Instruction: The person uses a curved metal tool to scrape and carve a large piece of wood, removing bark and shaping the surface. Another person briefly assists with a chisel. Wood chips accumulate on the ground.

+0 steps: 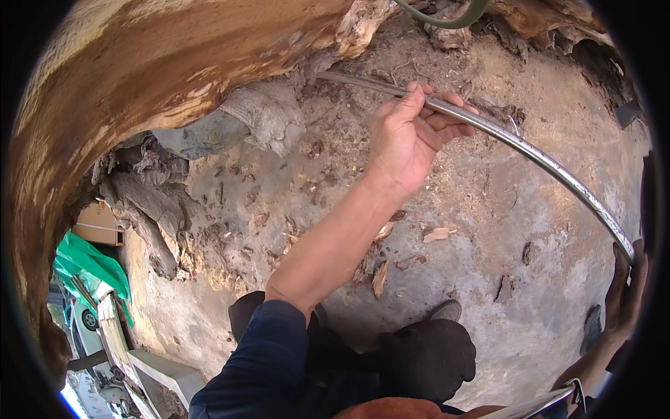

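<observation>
A long metal bar (530, 153), round and slim, grey with a dull shine and pale scuffs along it, runs in a shallow curve (the lens bends it) from the foot of a tree trunk (139, 77) across the ground to the right edge of view. Its far tip lies in the dirt against the roots (150, 202). The left hand (412, 136) holds the bar near that far end, fingers (450, 126) wrapped closed around it, thumb along the top. The right hand (627, 290), at the right rim, closes its fingers around the near end of the bar; only part of it shows.

The ground (488, 209) is hard-packed, dusty grey-brown earth, strewn with wood chips (380, 278), bark flakes and small stones. The trunk fills the upper left, its surface smooth and stripped, tan with pale streaks; beneath it the roots are grey, gnarled and fibrous. A dark blue sleeve (262, 363) covers the left arm to the elbow. At the lower left lie a green plastic sheet (87, 265) and a cardboard box (98, 225).
</observation>
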Demonstrator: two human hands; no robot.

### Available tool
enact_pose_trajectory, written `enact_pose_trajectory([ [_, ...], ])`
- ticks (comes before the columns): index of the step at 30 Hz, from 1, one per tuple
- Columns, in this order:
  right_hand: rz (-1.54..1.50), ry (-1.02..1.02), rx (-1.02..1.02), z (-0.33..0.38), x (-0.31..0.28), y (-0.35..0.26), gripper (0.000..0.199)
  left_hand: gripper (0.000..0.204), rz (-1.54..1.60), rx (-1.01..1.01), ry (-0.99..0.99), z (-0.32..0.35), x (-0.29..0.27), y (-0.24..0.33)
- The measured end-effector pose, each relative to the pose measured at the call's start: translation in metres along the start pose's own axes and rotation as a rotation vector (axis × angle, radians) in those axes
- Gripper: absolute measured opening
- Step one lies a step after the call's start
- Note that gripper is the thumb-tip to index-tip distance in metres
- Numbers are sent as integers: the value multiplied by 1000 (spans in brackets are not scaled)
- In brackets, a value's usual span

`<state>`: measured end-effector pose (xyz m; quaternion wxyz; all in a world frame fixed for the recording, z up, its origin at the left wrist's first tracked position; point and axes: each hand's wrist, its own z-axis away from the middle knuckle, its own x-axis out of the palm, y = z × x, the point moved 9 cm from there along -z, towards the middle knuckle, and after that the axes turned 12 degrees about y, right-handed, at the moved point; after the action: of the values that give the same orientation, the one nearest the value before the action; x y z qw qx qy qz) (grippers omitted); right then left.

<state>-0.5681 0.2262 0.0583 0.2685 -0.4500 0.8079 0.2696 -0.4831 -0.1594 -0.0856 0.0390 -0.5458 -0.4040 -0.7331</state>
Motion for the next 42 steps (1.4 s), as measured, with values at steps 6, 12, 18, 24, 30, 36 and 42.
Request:
enact_pose_trajectory([
  [6, 74, -9, 96, 25, 41, -53, 35, 25, -255, 59, 62, -3, -13, 9],
  [12, -19, -39, 249, 42, 60, -77, 35, 24, -350, 47, 75, -11, -26, 10],
  [18, -32, -6, 253, 43, 59, -96, 39, 23, -383, 30, 98, -21, -25, 14],
  [24, -58, 77, 213, 30, 53, -119, 36, 19, -333, 141, 316, -27, -37, 23],
  [30, -742, -149, 371, 111, 69, -152, 54, 17, -349, 175, 367, -26, -31, 25],
  [36, -1843, 331, 1309, 137, 148, -136, 98, 17, -507, 92, 311, -19, -49, 21],
  [42, -1938, 407, 1476, 212, 167, -168, 48, 19, -622, 57, 246, -13, -76, 18],
])
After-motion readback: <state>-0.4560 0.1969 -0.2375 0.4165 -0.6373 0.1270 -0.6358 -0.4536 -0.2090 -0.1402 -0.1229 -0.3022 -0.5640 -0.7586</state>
